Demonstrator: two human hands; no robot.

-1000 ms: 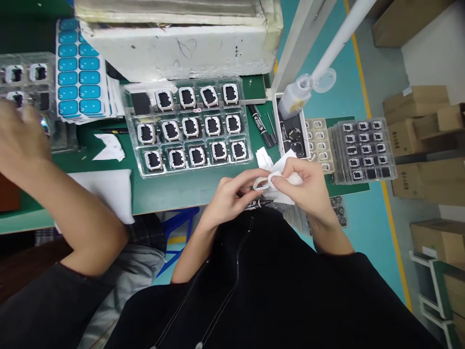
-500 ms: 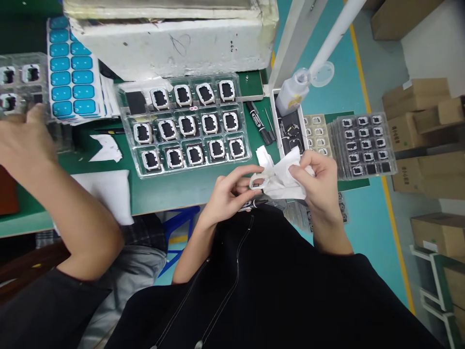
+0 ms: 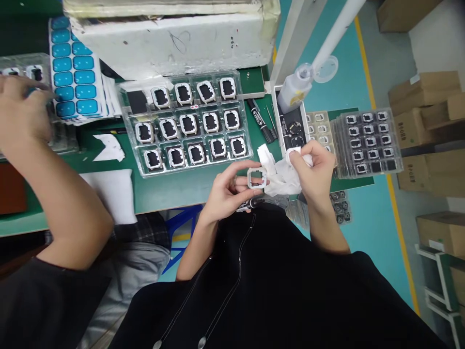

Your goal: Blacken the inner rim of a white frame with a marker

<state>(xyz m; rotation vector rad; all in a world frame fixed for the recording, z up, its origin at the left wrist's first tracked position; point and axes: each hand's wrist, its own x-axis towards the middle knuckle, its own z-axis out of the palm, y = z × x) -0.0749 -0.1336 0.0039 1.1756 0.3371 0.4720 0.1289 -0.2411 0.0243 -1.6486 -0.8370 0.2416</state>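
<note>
My left hand (image 3: 230, 190) pinches a small silver watch-case frame (image 3: 250, 178) by its edges, its opening turned up toward me. Close on its right, my right hand (image 3: 315, 167) is closed on a crumpled white wipe (image 3: 285, 177), whose loose end hangs beside the frame. A black marker (image 3: 250, 204) shows below my left fingers; how it is held up is hidden. Just beyond my hands lies a clear plastic tray (image 3: 165, 170) with several similar frames in its pockets, each over a dark insert.
A co-worker's arm (image 3: 61, 194) reaches in at the left, near blue sticker sheets (image 3: 85, 92). A white foam box (image 3: 174, 46) stands behind the tray. A marker (image 3: 260, 120), a plastic bottle (image 3: 296, 89) and stacked trays (image 3: 370, 140) lie to the right.
The frame in my left hand has turned from tilted to facing me, and the wipe has come off it to the right. The co-worker's hand has moved up.
</note>
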